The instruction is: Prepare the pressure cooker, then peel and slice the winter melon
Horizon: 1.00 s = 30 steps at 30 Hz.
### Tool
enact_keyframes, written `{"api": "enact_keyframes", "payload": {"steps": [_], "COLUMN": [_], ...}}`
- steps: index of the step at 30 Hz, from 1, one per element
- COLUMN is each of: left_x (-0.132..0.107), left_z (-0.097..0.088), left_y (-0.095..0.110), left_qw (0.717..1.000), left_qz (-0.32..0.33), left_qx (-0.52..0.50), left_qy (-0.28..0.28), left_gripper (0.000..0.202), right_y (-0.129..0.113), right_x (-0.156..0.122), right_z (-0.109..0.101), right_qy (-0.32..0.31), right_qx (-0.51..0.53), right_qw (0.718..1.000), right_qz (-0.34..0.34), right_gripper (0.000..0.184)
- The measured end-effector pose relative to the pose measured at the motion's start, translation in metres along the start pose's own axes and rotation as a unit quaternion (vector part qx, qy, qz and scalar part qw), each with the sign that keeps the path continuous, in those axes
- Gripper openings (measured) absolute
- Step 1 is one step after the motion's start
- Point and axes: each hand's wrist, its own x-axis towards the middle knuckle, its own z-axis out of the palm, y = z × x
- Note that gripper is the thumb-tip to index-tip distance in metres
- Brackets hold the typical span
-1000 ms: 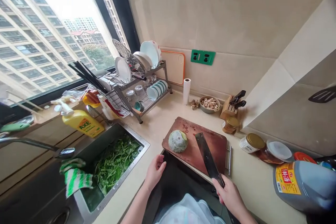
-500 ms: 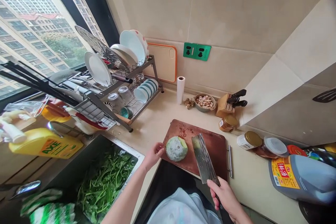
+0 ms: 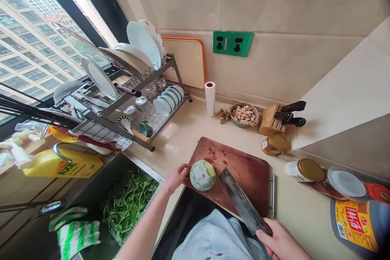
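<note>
A round pale-green gourd (image 3: 202,175) with a cut patch showing brighter green sits on a dark reddish-brown wooden cutting board (image 3: 246,166). My left hand (image 3: 178,178) lies at the board's near edge, its fingertips against the gourd's left side. My right hand (image 3: 282,241) grips the handle of a broad steel cleaver (image 3: 243,201). The blade slants up across the board, and its tip stops just right of the gourd without touching it. Red stains mark the board near the gourd.
A sink of leafy greens (image 3: 128,207) lies left, with a striped cloth (image 3: 76,233) and yellow detergent bottle (image 3: 63,166) beyond. A dish rack (image 3: 131,101), knife block (image 3: 271,120), nut bowl (image 3: 243,114), paper towel roll (image 3: 210,98) and jars (image 3: 304,170) line the counter.
My left hand has moved right, from beside the board to against the gourd. The cleaver now tilts lower across the board, and my right hand sits further right. The view has turned.
</note>
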Motion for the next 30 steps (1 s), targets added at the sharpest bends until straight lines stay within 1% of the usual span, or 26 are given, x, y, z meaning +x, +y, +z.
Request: {"api": "enact_keyframes", "payload": {"steps": [4,8,10,14,18,21,25,27,30], "left_x": [0.008,0.007,0.005,0.000,-0.009,-0.018,-0.030,-0.036,-0.049], "left_z": [0.004,0.007,0.008,0.009,0.011,0.014,0.016,0.015,0.015], "left_y": [0.005,0.006,0.004,-0.003,-0.006,-0.001,0.008,0.011,0.014], "left_qw": [1.000,1.000,0.999,0.995,0.993,0.995,0.995,0.995,0.995], "left_qz": [0.001,0.018,0.033,0.077,0.087,0.077,0.075,0.079,0.089], "left_qx": [-0.010,-0.010,0.001,0.035,0.034,-0.008,-0.059,-0.059,-0.031], "left_qy": [0.000,0.007,0.019,0.061,0.071,0.058,0.028,0.019,0.036], "left_gripper": [0.030,0.026,0.025,0.025,0.032,0.034,0.036,0.037,0.037], "right_y": [0.000,-0.003,-0.003,0.001,0.004,0.007,0.014,0.018,0.023], "right_x": [-0.001,0.001,0.001,-0.001,-0.005,-0.006,-0.003,-0.001,0.001], "right_z": [-0.013,-0.014,-0.013,-0.009,-0.004,-0.001,0.003,0.003,0.003], "right_qy": [-0.026,-0.036,-0.044,-0.048,-0.042,-0.036,-0.047,-0.053,-0.060], "right_qx": [-0.051,-0.075,-0.072,-0.047,-0.021,0.001,0.017,0.022,0.020], "right_qw": [0.998,0.997,0.996,0.998,0.999,0.999,0.999,0.998,0.998], "right_qz": [0.005,0.002,-0.001,-0.016,-0.017,-0.011,-0.007,-0.006,0.017], "right_gripper": [0.018,0.013,0.013,0.015,0.019,0.023,0.026,0.029,0.034]}}
